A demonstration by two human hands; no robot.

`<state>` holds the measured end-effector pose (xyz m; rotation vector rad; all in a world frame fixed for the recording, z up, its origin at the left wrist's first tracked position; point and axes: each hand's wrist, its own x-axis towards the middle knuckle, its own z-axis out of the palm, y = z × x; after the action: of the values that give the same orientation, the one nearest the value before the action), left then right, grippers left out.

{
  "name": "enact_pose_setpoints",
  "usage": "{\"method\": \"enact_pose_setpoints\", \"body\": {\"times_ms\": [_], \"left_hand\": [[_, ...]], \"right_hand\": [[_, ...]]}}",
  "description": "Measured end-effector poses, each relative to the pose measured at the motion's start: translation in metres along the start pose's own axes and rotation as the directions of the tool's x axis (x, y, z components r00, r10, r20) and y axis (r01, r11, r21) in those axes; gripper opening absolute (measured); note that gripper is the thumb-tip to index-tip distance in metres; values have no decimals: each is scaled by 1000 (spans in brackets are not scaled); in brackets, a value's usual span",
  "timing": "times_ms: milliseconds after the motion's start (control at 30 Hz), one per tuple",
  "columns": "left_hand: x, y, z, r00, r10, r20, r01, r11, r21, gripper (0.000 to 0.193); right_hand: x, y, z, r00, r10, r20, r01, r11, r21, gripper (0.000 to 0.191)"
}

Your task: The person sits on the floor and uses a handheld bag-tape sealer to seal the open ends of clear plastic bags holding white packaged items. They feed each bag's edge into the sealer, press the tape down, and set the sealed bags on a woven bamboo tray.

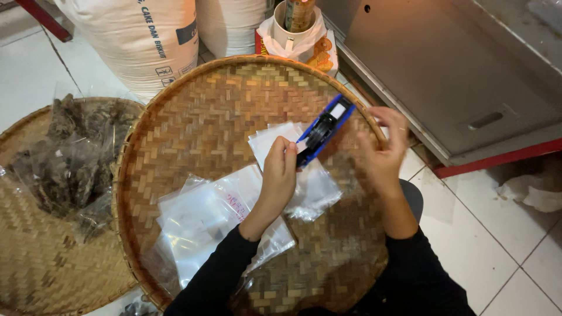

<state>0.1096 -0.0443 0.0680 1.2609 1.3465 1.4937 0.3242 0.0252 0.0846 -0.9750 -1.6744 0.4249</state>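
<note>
White floor tiles, two woven trays, two sacks.
Your left hand (280,169) pinches one blue labeller (324,130) above the big tray (193,111); your right hand (383,149) hovers open beside it, over scattered plastic bags (205,216).

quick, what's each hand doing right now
Left hand: closed on the blue labelling tool.
Right hand: open, blurred, holding nothing, beside the tool.

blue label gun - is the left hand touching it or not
Touching. The head view shows the left hand with fingertips pressed against the lower end of the blue label gun, no gap between them.
</note>
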Motion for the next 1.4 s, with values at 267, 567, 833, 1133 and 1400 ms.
{"method": "enact_pose_setpoints", "body": {"times_ms": [267, 567, 833, 1133, 1400], "left_hand": [[6, -24, 4, 998, 65, -15, -62, 983, 173, 25], [9, -19, -9, 938, -141, 318, 11, 925, 379, 25], [14, -33, -10, 888, -235, 394, 110, 942, 316, 24], [19, -55, -8, 884, -194, 426, 223, 975, -19, 19], [20, -61, -9, 917, -100, 386, 155, 981, -114, 17]], "right_hand": [[18, -12, 49, 975, 21, 223, -6, 998, -67, 33], [20, 21, 52, 980, 187, 60, -189, 981, 32, 18], [-3, 18, 43, 959, -281, 31, 283, 956, -74, 22], [-22, 23, 34, 959, -196, 205, 223, 968, -116, 29], [-23, 15, 35, 859, -368, 355, 434, 892, -124, 33]]}}
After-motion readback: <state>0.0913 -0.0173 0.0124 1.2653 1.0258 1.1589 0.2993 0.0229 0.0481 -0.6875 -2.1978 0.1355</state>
